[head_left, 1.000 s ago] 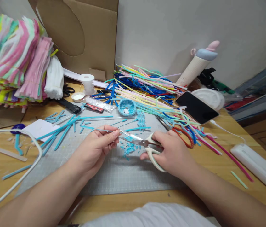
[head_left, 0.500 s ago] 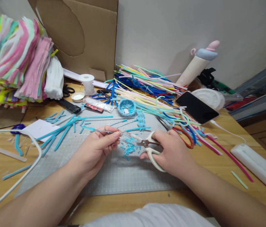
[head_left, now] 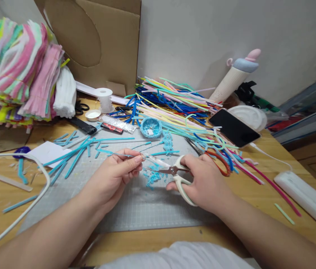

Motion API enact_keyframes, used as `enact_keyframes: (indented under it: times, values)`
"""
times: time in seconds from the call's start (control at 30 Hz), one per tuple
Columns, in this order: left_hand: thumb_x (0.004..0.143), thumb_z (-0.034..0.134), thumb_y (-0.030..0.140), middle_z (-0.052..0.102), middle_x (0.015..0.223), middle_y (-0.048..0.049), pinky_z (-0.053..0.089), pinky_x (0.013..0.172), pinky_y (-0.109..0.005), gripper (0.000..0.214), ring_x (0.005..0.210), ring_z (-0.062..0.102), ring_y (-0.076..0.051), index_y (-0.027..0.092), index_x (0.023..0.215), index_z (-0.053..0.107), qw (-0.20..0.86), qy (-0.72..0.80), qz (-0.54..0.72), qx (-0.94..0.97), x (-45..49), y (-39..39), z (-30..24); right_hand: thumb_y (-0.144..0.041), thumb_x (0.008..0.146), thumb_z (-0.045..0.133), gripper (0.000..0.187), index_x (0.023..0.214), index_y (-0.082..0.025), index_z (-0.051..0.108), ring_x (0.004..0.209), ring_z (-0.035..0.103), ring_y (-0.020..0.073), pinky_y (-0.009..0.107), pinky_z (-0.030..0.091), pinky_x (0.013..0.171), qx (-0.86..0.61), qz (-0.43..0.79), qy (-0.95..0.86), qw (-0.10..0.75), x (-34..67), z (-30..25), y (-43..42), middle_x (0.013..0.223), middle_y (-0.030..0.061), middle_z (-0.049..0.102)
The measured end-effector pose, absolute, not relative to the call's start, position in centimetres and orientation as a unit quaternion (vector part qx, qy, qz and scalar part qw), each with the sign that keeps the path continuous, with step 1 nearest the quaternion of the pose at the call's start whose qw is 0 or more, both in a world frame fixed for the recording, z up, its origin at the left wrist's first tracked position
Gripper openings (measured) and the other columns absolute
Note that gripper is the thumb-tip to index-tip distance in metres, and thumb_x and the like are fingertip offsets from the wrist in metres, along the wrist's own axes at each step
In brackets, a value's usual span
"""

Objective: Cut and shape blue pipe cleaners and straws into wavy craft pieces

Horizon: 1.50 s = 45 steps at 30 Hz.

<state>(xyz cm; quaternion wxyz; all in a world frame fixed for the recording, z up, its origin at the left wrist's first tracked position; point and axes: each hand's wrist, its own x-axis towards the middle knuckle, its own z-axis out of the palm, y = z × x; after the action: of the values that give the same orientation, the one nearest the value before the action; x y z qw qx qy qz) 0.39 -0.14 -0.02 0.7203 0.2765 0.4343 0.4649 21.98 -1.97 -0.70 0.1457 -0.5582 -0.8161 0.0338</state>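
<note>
My left hand (head_left: pixel 121 168) pinches a thin blue pipe cleaner (head_left: pixel 107 152) between thumb and forefinger, its fuzzy end sticking out to the left. My right hand (head_left: pixel 202 179) is closed on the handles of white-handled scissors (head_left: pixel 174 170). Their blades are parted and point left, with the tips close to my left fingertips. Blue fuzz clippings (head_left: pixel 153 178) lie on the grey cutting mat (head_left: pixel 135 216) beneath the blades. Behind them stand a small blue bowl shape (head_left: pixel 150 127) and a wavy blue strip (head_left: pixel 167 141).
Loose pipe cleaners (head_left: pixel 169 101) are heaped at the back, near a phone (head_left: pixel 235 127) and a white power strip (head_left: pixel 306 198). Orange-handled scissors (head_left: pixel 221 164) lie beyond my right hand. Cut blue pieces (head_left: pixel 70 160) and a white cable (head_left: pixel 44 175) are at left.
The scissor blades have opened wider, the upper blade swinging up. Both hands stay in nearly the same place.
</note>
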Motion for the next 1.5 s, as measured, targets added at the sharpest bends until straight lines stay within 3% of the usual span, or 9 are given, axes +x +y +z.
enact_keyframes:
  times: [0.17, 1.1, 1.5]
  values:
    - [0.064, 0.074, 0.018, 0.060, 0.059, 0.0018, 0.037, 0.051, -0.016, 0.013, 0.053, 0.050, -0.006, 0.015, 0.070, 0.064, 0.719, 0.440, 0.459, 0.281, 0.47, -0.14, -0.15, -0.040, 0.071, 0.061, 0.024, 0.077, -0.022, 0.047, 0.065, 0.049, 0.0189, 0.029, 0.028, 0.060, -0.548, 0.032, -0.823, 0.142, 21.92, -0.68, -1.89, 0.069, 0.0010, 0.059]
    - [0.067, 0.072, 0.014, 0.059, 0.058, 0.0026, 0.040, 0.050, -0.013, 0.010, 0.054, 0.053, -0.005, 0.014, 0.072, 0.062, 0.723, 0.422, 0.471, 0.277, 0.25, -0.06, -0.21, -0.047, 0.068, 0.064, 0.031, 0.065, -0.022, 0.046, 0.062, 0.043, 0.0181, 0.026, 0.026, 0.057, -0.573, 0.047, -0.804, 0.148, 22.29, -1.25, -2.00, 0.059, -0.0006, 0.053]
    - [0.065, 0.073, 0.014, 0.061, 0.063, 0.0018, 0.042, 0.051, -0.014, 0.013, 0.053, 0.054, -0.005, 0.013, 0.072, 0.062, 0.733, 0.428, 0.459, 0.262, 0.52, -0.07, -0.27, -0.046, 0.069, 0.063, 0.029, 0.072, -0.021, 0.048, 0.062, 0.046, 0.0182, 0.028, 0.028, 0.060, -0.568, 0.026, -0.811, 0.138, 21.94, -0.89, -1.85, 0.065, 0.0001, 0.058]
